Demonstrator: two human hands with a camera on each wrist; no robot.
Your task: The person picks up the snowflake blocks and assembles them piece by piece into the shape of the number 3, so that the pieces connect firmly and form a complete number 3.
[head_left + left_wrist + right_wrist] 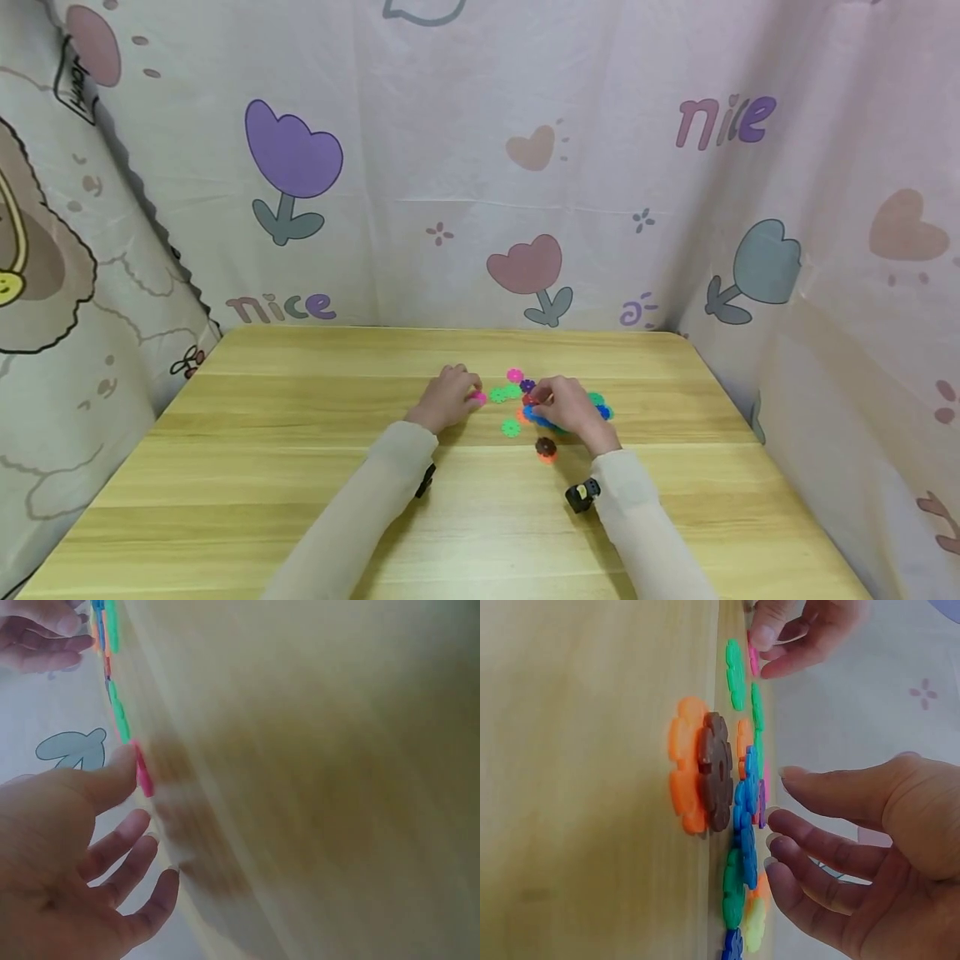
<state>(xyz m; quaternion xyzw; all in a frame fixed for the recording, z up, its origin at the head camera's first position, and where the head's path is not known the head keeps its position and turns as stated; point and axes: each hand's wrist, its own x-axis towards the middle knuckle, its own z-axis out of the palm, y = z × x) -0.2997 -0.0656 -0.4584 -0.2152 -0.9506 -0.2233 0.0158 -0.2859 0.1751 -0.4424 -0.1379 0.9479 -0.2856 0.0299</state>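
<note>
1. Clock directions follow the head view, twelve o'clock pointing away from the person.
2. The left hand [444, 400] has a narrow grip: its thumb and index finger pinch the edges of a pink flower piece [479, 398], at the hand's three o'clock. In the left wrist view, the other fingers curve loosely.
3. The right hand [567, 404] has a parted grip, with thumb and index tip apart and nothing seen between them in the right wrist view. Its fingertips are near a red piece [529, 400] and a blue piece [532, 412] towards nine o'clock.
4. From the pinched pink flower piece, two green pieces [499, 395] lie at three o'clock, a second pink piece [514, 375] at two, and a lone green piece [511, 427] at four.
5. A purple piece [527, 386] sits just beside the red piece, at its twelve o'clock.
6. At the right hand's seven o'clock, a brown piece [545, 447] overlaps an orange piece [547, 458].
7. At its three o'clock lie a dark green piece [596, 398] and a dark blue piece [603, 412].
8. All this is on a wood-grain surface [225, 417]; a printed curtain [420, 125] hangs at twelve o'clock beyond it.
</note>
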